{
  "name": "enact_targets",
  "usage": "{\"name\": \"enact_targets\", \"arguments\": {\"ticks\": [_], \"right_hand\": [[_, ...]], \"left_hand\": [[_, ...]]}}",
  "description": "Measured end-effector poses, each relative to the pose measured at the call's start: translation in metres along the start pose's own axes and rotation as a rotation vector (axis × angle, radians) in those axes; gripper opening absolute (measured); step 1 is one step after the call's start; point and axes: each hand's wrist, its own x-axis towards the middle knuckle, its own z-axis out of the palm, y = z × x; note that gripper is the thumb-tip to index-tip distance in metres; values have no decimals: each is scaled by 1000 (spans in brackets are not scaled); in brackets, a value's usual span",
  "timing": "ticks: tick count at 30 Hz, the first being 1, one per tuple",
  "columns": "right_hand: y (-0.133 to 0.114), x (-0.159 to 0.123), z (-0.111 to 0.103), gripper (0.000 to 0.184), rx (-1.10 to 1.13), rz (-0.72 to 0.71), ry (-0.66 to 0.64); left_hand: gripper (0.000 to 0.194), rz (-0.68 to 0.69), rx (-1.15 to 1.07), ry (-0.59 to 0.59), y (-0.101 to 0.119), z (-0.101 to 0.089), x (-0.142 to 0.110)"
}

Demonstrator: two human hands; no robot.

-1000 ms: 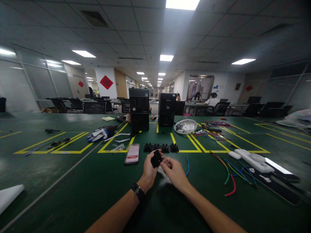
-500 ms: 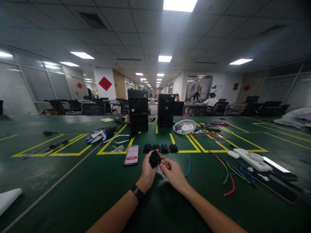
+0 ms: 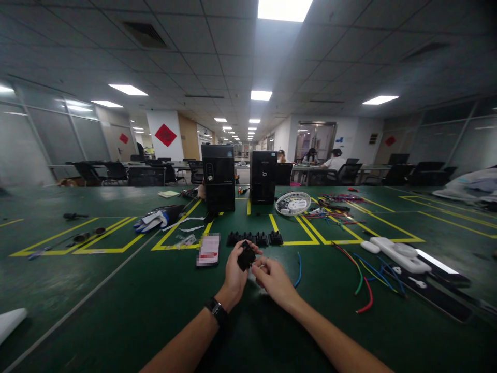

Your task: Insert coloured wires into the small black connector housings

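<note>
My left hand (image 3: 234,274), with a dark watch on its wrist, is closed around a small black plastic part (image 3: 246,256) and holds it above the green table. At the part's right edge, the fingertips of my right hand (image 3: 275,280) are pinched together; whatever they hold is too small to make out. Just beyond the hands, several similar black parts (image 3: 275,238) stand in a row. To the left of them lies a pink-and-white packet (image 3: 208,250), its print blurred. A short blue wire (image 3: 298,270) lies right of my right hand.
Two black computer towers (image 3: 218,178) stand farther back. Right of them is a white basket (image 3: 293,203) near tangled wires (image 3: 345,199). Loose coloured wires (image 3: 367,298) and a white device (image 3: 399,255) lie at right, gloves (image 3: 155,220) at left. People (image 3: 334,161) sit in the background.
The view has shifted slightly. The black part has turned a little in my left hand, showing more of its detailed side; my right fingertips stay at its edge.
</note>
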Motion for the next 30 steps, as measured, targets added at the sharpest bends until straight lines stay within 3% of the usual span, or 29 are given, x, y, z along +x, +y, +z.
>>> {"name": "enact_targets", "arguments": {"ticks": [5, 12, 21, 26, 30], "right_hand": [[-2, -1, 1, 23, 156, 91, -107], [3, 0, -8, 30, 206, 199, -246], [7, 1, -5, 39, 255, 184, -258], [12, 2, -7, 37, 147, 189, -252], [17, 4, -5, 35, 123, 186, -200]], "left_hand": [[21, 133, 248, -112, 6, 2, -6], [23, 181, 465, -107, 12, 5, -11], [30, 55, 246, 6, 5, 13, -10], [32, 90, 517, -117, 10, 1, -5], [36, 110, 544, -46, 2, -6, -4]]}}
